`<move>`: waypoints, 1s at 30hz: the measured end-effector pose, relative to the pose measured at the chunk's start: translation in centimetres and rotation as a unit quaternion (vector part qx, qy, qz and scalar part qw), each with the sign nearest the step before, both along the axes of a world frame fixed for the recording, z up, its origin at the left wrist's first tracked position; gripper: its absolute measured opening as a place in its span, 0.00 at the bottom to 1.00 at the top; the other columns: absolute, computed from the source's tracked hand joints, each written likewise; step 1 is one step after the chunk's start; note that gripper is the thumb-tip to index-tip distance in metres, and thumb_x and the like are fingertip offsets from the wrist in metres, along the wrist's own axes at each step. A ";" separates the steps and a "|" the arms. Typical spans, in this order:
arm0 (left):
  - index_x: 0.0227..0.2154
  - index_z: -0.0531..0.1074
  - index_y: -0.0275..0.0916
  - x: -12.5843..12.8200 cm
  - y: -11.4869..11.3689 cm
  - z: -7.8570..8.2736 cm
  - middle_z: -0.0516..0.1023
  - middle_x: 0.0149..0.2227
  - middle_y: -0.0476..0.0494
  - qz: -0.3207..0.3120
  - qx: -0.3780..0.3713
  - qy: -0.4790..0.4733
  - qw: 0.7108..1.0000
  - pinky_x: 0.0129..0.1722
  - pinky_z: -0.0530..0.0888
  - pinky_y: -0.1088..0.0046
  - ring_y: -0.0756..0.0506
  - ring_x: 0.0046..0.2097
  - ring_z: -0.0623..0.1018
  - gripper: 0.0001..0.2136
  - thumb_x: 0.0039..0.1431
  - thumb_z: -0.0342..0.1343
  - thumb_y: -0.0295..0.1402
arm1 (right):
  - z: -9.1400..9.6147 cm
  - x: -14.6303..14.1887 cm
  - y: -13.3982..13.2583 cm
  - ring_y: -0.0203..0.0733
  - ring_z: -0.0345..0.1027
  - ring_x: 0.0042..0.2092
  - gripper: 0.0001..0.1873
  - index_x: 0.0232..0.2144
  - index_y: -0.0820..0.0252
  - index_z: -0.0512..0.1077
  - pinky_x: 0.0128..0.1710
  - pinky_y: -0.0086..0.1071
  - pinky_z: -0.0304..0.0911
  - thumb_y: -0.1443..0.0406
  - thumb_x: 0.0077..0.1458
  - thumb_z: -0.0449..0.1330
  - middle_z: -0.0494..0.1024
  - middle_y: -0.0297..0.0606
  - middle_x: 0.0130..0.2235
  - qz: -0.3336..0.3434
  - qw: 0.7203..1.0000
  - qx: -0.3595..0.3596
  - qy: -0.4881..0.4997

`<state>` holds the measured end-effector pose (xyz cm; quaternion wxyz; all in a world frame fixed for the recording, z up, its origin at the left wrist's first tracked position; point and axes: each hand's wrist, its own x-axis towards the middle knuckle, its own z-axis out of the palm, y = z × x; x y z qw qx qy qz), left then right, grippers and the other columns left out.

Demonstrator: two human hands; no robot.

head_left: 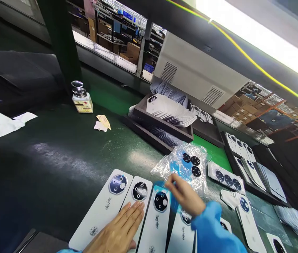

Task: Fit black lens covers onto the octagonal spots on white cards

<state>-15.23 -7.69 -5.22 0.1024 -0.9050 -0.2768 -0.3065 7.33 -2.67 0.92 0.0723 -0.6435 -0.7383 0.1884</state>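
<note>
White phone back covers are laid side by side on the green desk (59,151) at the near edge, each with a dark octagonal camera ring at its far end. The left hand (119,230) is pressed flat, fingers spread and holding nothing, on the second cover (135,200), just beside the first cover (100,211). The right hand (184,196), in a blue sleeve (214,232), is held over the far end of the third cover (158,219); its fingertips appear pinched on something thin and blue, though what is gripped cannot be told for certain. A clear bag (184,165) with three dark lens pieces lies just beyond that hand, almost touching it. Misplacement is judged the main risk: if the pinched piece is set down skewed, it would sit off-centre on the camera ring. A cover could also be shifted under the flat palm, and the loose bag could be dragged by the sleeve. A small bottle (81,98) stands well apart.
</note>
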 end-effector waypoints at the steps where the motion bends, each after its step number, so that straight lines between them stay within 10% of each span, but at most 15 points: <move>1: 0.63 0.54 0.31 0.0 0.0 -0.2 0.80 0.46 0.45 -0.001 0.002 0.000 1.000 0.46 0.74 0.75 0.49 0.48 0.78 0.23 0.67 0.31 0.19 | 0.1 1.9 1.1 0.35 0.66 0.26 0.09 0.25 0.56 0.61 0.26 0.26 0.59 0.68 0.58 0.48 0.70 0.29 0.24 -0.026 1.000 0.010 -0.012; 7: 0.63 0.53 0.29 -0.1 0.1 -1.3 0.77 0.51 0.43 -0.018 -0.005 -0.014 1.000 0.50 0.72 0.76 0.47 0.50 0.76 0.23 0.66 0.38 0.21 | -0.4 7.7 4.7 0.36 0.67 0.29 0.06 0.24 0.58 0.64 0.29 0.28 0.58 0.70 0.51 0.57 0.73 0.32 0.28 -0.091 0.990 0.049 -0.096; 21: 0.52 0.69 0.31 -2.6 0.5 0.7 0.77 0.51 0.42 0.000 -0.024 0.017 1.000 0.56 0.69 0.73 0.47 0.55 0.73 0.16 0.70 0.40 0.29 | -1.9 4.0 6.0 0.50 0.65 0.37 0.09 0.26 0.56 0.63 0.33 0.38 0.55 0.65 0.59 0.53 0.73 0.45 0.33 -0.045 0.944 0.221 -0.242; 27: 0.48 0.73 0.35 -5.7 1.0 -0.2 0.78 0.49 0.47 0.070 -0.002 -0.002 0.998 0.52 0.71 0.80 0.50 0.50 0.77 0.19 0.71 0.37 0.35 | 0.9 -2.2 3.6 0.47 0.62 0.34 0.10 0.28 0.57 0.67 0.34 0.39 0.53 0.66 0.61 0.50 0.70 0.43 0.33 0.006 0.919 0.305 -0.250; 30: 0.49 0.72 0.36 -5.8 0.6 -1.4 0.76 0.51 0.46 0.068 -0.024 0.014 0.997 0.53 0.71 0.79 0.49 0.51 0.76 0.18 0.71 0.38 0.34 | 0.5 -7.2 3.1 0.46 0.64 0.36 0.08 0.31 0.57 0.69 0.33 0.36 0.56 0.69 0.60 0.51 0.71 0.42 0.36 0.060 0.972 0.183 -0.134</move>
